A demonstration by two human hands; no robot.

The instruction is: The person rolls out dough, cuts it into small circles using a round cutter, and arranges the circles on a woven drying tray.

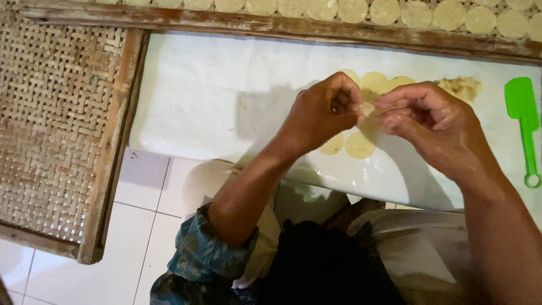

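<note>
My left hand and my right hand meet above a white plastic sheet, pinching a small pale lump of dough between their fingertips. Below and behind the hands lie several flat round dough discs on the sheet. A heap of raw dough sits to the right of my right hand's knuckles.
A green plastic spatula lies at the sheet's right edge. A woven bamboo tray in a wooden frame rests on the left over white floor tiles. Another framed tray at the top holds a row of round discs.
</note>
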